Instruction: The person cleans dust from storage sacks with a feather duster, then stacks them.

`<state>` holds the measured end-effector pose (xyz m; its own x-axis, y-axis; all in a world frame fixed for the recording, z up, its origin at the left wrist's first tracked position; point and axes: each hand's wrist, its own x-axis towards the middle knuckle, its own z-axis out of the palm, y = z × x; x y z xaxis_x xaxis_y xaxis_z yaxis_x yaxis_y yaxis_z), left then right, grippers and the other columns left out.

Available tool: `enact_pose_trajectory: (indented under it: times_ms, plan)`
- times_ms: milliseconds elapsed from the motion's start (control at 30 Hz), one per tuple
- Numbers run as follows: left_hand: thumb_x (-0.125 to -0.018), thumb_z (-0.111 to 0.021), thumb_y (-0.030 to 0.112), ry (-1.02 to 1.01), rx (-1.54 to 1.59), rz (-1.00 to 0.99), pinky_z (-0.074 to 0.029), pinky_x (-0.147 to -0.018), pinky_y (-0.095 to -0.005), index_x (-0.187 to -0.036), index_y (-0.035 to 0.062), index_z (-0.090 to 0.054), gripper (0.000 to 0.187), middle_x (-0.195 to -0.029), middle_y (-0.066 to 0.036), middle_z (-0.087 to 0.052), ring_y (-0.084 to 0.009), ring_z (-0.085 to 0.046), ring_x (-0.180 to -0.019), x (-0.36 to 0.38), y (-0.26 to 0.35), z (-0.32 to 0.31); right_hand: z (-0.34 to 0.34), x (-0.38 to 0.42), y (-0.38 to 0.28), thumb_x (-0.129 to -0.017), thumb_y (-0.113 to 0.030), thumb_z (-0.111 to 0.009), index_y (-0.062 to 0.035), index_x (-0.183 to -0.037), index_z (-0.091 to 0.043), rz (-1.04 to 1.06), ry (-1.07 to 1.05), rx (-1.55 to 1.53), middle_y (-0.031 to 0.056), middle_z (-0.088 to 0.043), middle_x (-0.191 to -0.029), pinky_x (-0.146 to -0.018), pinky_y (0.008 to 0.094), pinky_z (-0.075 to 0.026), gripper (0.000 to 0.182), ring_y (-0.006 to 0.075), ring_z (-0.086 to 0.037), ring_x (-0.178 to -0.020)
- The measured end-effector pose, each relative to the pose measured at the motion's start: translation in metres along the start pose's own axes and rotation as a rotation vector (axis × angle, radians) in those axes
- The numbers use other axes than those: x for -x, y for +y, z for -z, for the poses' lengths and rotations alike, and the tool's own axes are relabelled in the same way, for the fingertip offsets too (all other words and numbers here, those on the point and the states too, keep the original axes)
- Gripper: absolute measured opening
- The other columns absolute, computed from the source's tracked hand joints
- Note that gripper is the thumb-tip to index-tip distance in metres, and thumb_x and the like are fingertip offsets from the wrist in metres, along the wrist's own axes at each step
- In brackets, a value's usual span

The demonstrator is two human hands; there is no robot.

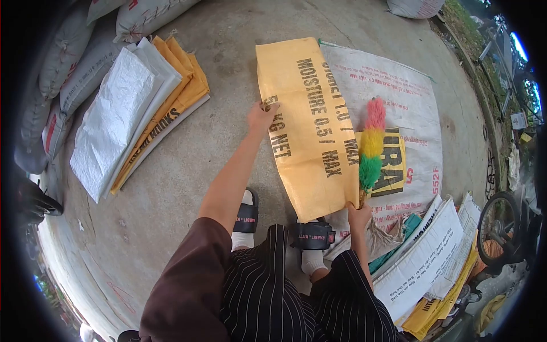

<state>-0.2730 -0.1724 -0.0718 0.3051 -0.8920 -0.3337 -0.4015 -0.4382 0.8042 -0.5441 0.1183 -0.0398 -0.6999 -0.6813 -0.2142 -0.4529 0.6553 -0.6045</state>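
A flat yellow woven sack [302, 134] printed "MOISTURE 0.5 / MAX" is held up before me at a slant. My left hand [263, 117] is closed on its left edge, thumb over the printed face. At the sack's lower right corner, my right hand [359, 216] grips the handle of a feather duster [373, 139] with pink, yellow and green bands. The sack's corner meets the fingers of that same hand. Beneath both lies a large white printed sack [419, 119], spread on the concrete and partly hidden by the yellow one.
Folded white and yellow sacks [122, 105] are stacked on the floor at left, beside full sacks [85, 74]. Another pile of folded sacks [427, 259] lies at lower right, near a wheel [501, 228]. My sandals [246, 218] stand on the concrete floor [228, 68].
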Motion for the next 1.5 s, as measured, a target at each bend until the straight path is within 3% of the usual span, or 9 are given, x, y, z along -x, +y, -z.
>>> enact_pose_trajectory:
  times_ms: [167, 233, 433, 600, 767, 1000, 1233, 1300, 1500]
  plan:
    - [-0.071, -0.066, 0.030, -0.250, -0.128, 0.148, -0.050, -0.070, -0.0302, -0.092, 0.0012, -0.061, 0.036, -0.087, -0.012, -0.064, -0.0214, -0.063, -0.080, -0.027, 0.008, -0.013, 0.015, -0.004, 0.001, -0.062, -0.016, -0.068, 0.0039, -0.076, -0.064, -0.047, -0.045, 0.001, 0.0183, -0.063, -0.069, -0.061, 0.0326, -0.046, 0.025, 0.0254, -0.063, -0.065]
    - [-0.077, -0.059, 0.029, -0.425, 0.562, 0.394, -0.051, -0.071, -0.0327, -0.102, 0.0004, -0.057, 0.038, -0.095, -0.013, -0.062, -0.0222, -0.062, -0.084, -0.027, 0.010, -0.021, 0.016, -0.004, 0.005, -0.064, -0.016, -0.068, 0.0034, -0.080, -0.063, -0.061, 0.013, 0.008, 0.0138, -0.063, -0.067, -0.058, 0.0316, -0.045, 0.026, 0.0232, -0.061, -0.059]
    - [-0.091, -0.035, 0.025, -0.834, 0.105, 0.059, -0.051, -0.073, -0.0360, -0.122, -0.0018, -0.037, 0.041, -0.110, -0.014, -0.053, -0.0226, -0.059, -0.091, 0.012, 0.093, 0.033, 0.040, 0.018, -0.016, -0.078, -0.020, -0.060, 0.0025, -0.092, -0.058, -0.072, 0.152, -0.089, 0.0065, -0.057, -0.070, -0.053, 0.0255, -0.039, 0.026, 0.0124, -0.050, -0.058]
    - [-0.092, -0.033, 0.026, -0.546, 0.555, -0.133, -0.049, -0.068, -0.0373, -0.122, 0.0012, -0.037, 0.038, -0.104, -0.013, -0.053, -0.0222, -0.058, -0.086, 0.026, 0.162, 0.045, 0.074, 0.055, -0.015, -0.086, -0.022, -0.050, 0.0003, -0.088, -0.059, 0.423, 0.329, -0.205, 0.0102, -0.055, -0.065, -0.055, 0.0284, -0.039, 0.024, 0.0163, -0.053, -0.058]
    - [-0.093, -0.040, 0.025, -0.257, 0.907, -0.334, -0.047, -0.077, -0.0362, -0.122, 0.0010, -0.036, 0.038, -0.110, -0.010, -0.050, -0.0209, -0.055, -0.093, 0.037, 0.217, 0.151, 0.114, 0.089, -0.089, -0.089, -0.017, -0.043, 0.0005, -0.070, -0.056, 0.711, -0.556, 0.037, 0.0062, -0.040, -0.050, -0.048, 0.0292, -0.033, 0.029, 0.0153, -0.040, -0.047]
    - [-0.092, -0.041, 0.016, 0.097, 1.268, -0.495, -0.044, -0.086, -0.0380, -0.117, 0.0017, -0.040, 0.029, -0.111, -0.009, -0.050, -0.0222, -0.051, -0.102, 0.033, 0.194, 0.342, 0.096, 0.058, -0.232, -0.086, -0.013, -0.046, 0.0024, -0.072, -0.056, 0.723, -0.635, 0.278, 0.0164, -0.052, -0.056, -0.050, 0.0363, -0.038, 0.023, 0.0280, -0.050, -0.049]
    - [-0.093, -0.040, 0.021, 0.467, 1.218, -0.431, -0.049, -0.079, -0.0349, -0.117, 0.0024, -0.038, 0.030, -0.113, -0.010, -0.050, -0.0203, -0.055, -0.098, -0.004, 0.000, 0.493, 0.054, 0.085, -0.352, -0.084, -0.011, -0.047, 0.0020, -0.077, -0.054, 0.894, -0.585, 0.281, 0.0203, -0.051, -0.056, -0.047, 0.0390, -0.036, 0.017, 0.0337, -0.051, -0.049]
    - [-0.092, -0.042, 0.022, 0.649, 1.217, -0.271, -0.052, -0.074, -0.0369, -0.119, 0.0044, -0.036, 0.032, -0.114, -0.009, -0.049, -0.0203, -0.056, -0.095, -0.020, -0.074, 0.495, 0.035, 0.092, -0.354, -0.086, -0.012, -0.047, 0.0019, -0.079, -0.058, 0.851, -0.617, 0.315, 0.0130, -0.046, -0.051, -0.046, 0.0329, -0.033, 0.020, 0.0191, -0.044, -0.044]
    - [-0.091, -0.044, 0.029, 0.788, 1.483, -0.034, -0.050, -0.082, -0.0406, -0.123, 0.0042, -0.032, 0.042, -0.118, -0.010, -0.047, -0.0253, -0.052, -0.103, -0.045, -0.178, 0.476, 0.027, 0.103, -0.322, -0.086, -0.013, -0.046, 0.0009, -0.079, -0.057, 0.806, -0.715, 0.363, 0.0127, -0.048, -0.050, -0.044, 0.0351, -0.036, 0.019, 0.0221, -0.050, -0.043]
